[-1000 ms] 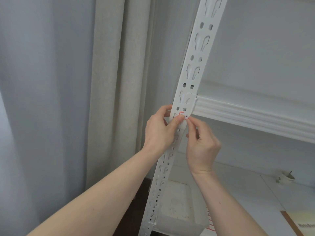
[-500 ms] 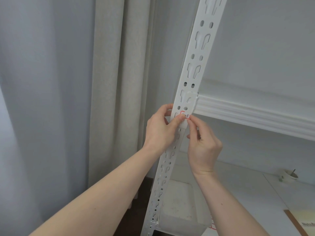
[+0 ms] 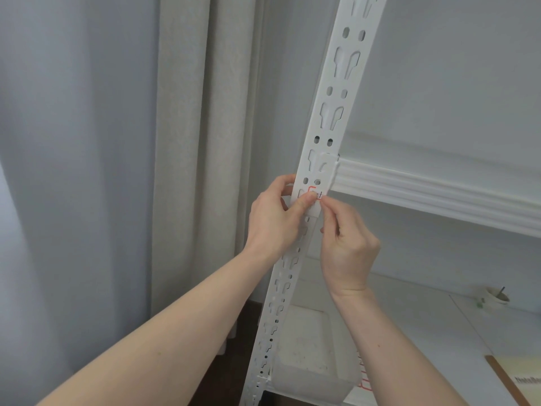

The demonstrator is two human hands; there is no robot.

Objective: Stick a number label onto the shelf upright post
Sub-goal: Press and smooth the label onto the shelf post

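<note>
A white slotted upright post (image 3: 336, 98) runs from bottom centre up to the top right. A small white label with a red outline (image 3: 313, 192) lies on the post just below the shelf beam. My left hand (image 3: 272, 218) wraps round the post from the left, its thumb pressing on the label. My right hand (image 3: 345, 244) comes from the right and pinches the label's right edge between thumb and forefinger. The fingers hide most of the label.
A white shelf beam (image 3: 439, 197) joins the post at the right. On the lower shelf stand a translucent plastic box (image 3: 313, 376), a sheet of red-outlined labels (image 3: 364, 379), a tape roll (image 3: 494, 297) and a notebook (image 3: 524, 379). Curtains (image 3: 181, 142) hang to the left.
Both hands stay at the same spot on the post. The view has shifted slightly; my fingers have barely moved on the label.
</note>
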